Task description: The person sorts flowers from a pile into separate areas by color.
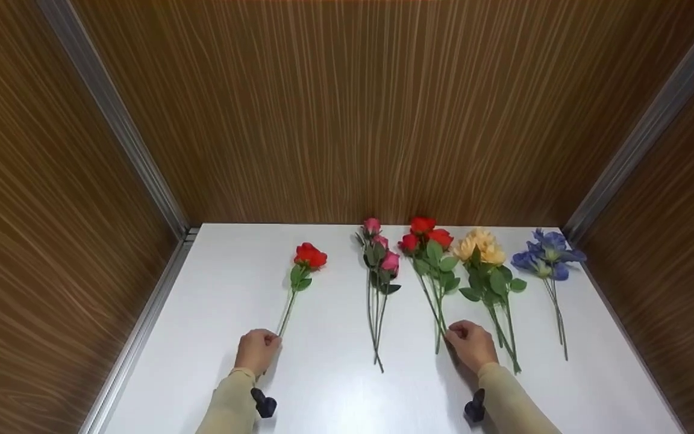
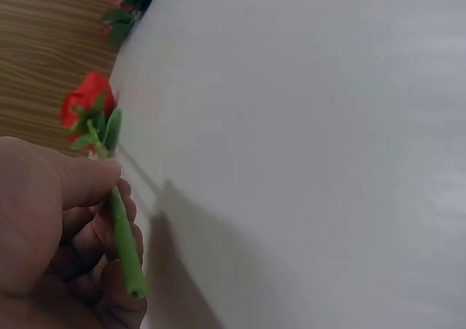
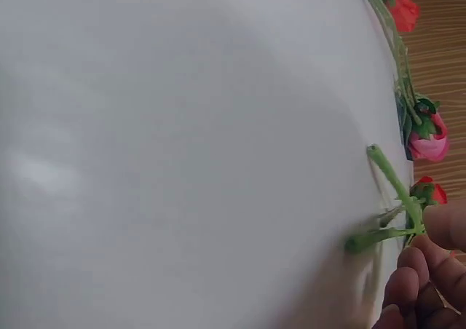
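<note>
A single red rose (image 1: 309, 256) lies on the left of the white table (image 1: 335, 386). My left hand (image 1: 270, 341) pinches the lower end of its green stem. In the left wrist view the thumb and curled fingers of that hand (image 2: 109, 191) hold the stem (image 2: 125, 245), with the red rose (image 2: 87, 109) beyond. My right hand (image 1: 452, 331) has curled fingers on the stems of a bunch of red roses (image 1: 424, 236). In the right wrist view its fingertips (image 3: 408, 282) meet those green stems (image 3: 389, 180) near their cut ends.
Further bunches lie side by side on the table: pink roses (image 1: 381, 252), peach flowers (image 1: 479, 246) and blue flowers (image 1: 547, 253). Wood-grain walls (image 1: 347, 108) close in the back and both sides, with metal strips (image 1: 160, 187) in the corners.
</note>
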The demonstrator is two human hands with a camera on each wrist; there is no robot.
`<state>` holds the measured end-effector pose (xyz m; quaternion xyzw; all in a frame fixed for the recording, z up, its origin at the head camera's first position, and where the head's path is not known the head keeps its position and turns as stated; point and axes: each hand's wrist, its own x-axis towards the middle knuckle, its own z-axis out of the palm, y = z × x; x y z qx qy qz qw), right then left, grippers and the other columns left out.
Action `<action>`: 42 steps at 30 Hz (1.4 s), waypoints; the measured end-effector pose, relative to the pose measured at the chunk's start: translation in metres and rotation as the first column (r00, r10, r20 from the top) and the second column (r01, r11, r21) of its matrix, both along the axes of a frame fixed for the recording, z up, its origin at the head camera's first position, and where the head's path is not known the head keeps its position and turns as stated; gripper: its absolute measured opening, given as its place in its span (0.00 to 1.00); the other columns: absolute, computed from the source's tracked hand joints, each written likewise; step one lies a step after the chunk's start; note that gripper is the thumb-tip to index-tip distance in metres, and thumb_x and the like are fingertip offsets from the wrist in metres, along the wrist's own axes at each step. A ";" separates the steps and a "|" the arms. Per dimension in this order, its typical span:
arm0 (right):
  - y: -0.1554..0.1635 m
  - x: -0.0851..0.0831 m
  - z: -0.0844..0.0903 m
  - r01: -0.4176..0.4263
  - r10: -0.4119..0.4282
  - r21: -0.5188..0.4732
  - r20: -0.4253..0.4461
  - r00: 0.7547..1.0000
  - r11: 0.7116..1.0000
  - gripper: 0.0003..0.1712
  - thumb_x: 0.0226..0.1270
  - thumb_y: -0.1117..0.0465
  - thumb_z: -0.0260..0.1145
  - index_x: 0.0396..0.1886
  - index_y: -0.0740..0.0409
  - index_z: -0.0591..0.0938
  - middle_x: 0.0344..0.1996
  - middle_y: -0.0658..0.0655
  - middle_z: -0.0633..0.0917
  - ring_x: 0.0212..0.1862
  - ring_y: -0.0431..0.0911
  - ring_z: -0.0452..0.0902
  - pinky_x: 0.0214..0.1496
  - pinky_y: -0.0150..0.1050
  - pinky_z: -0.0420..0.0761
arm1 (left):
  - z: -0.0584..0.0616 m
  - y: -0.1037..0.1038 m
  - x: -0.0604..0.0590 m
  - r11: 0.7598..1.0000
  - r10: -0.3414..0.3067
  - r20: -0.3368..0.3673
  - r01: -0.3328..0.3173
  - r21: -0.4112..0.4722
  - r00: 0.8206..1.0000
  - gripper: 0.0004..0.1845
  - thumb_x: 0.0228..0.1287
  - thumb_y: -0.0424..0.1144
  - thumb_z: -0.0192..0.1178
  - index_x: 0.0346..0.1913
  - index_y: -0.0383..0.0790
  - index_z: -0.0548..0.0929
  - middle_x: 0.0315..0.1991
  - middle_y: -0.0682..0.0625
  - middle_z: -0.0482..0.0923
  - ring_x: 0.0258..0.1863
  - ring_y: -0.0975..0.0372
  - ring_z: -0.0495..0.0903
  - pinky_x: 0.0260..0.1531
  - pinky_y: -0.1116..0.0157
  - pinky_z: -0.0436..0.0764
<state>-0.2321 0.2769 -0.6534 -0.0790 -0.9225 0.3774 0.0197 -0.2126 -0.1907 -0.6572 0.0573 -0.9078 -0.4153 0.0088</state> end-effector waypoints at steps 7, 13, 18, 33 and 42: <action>-0.004 -0.001 0.019 0.001 -0.002 -0.071 -0.019 1.000 0.998 0.10 0.65 0.56 0.65 0.41 0.57 0.84 0.31 0.52 0.81 0.35 0.45 0.74 0.41 0.40 0.73 | 0.021 0.013 -0.002 0.987 0.037 0.004 -0.037 0.158 0.999 0.06 0.65 0.36 0.61 0.37 0.35 0.84 0.27 0.50 0.77 0.25 0.61 0.74 0.26 0.66 0.75; -0.014 -0.001 0.038 -0.053 0.048 -0.085 -0.056 0.997 0.995 0.09 0.65 0.58 0.66 0.41 0.57 0.84 0.31 0.52 0.82 0.34 0.45 0.74 0.38 0.38 0.73 | 0.046 0.035 -0.005 0.966 0.030 -0.021 -0.024 0.256 0.999 0.08 0.66 0.38 0.61 0.38 0.36 0.85 0.29 0.50 0.78 0.29 0.60 0.75 0.31 0.64 0.75; -0.027 0.000 0.051 -0.111 0.101 -0.102 -0.097 0.990 0.989 0.07 0.65 0.58 0.66 0.39 0.56 0.84 0.30 0.51 0.82 0.33 0.44 0.74 0.37 0.38 0.74 | 0.064 0.062 -0.004 0.937 -0.022 -0.049 0.038 0.348 0.999 0.08 0.66 0.38 0.61 0.39 0.36 0.85 0.31 0.49 0.79 0.31 0.60 0.76 0.32 0.64 0.77; -0.073 0.002 0.095 -0.228 0.205 -0.320 -0.106 0.973 0.920 0.13 0.68 0.53 0.64 0.43 0.55 0.86 0.34 0.55 0.84 0.37 0.46 0.77 0.41 0.41 0.78 | 0.087 0.165 0.005 0.848 -0.220 -0.119 0.250 0.468 0.968 0.06 0.64 0.37 0.63 0.39 0.37 0.85 0.31 0.52 0.81 0.30 0.63 0.78 0.32 0.66 0.79; -0.072 0.001 0.094 -0.197 0.169 -0.358 -0.109 0.980 0.913 0.17 0.68 0.48 0.63 0.42 0.56 0.86 0.32 0.54 0.85 0.38 0.47 0.78 0.42 0.43 0.76 | 0.083 0.213 0.009 0.854 -0.282 -0.145 0.317 0.413 0.948 0.04 0.64 0.40 0.63 0.36 0.44 0.85 0.27 0.58 0.79 0.28 0.67 0.76 0.30 0.68 0.77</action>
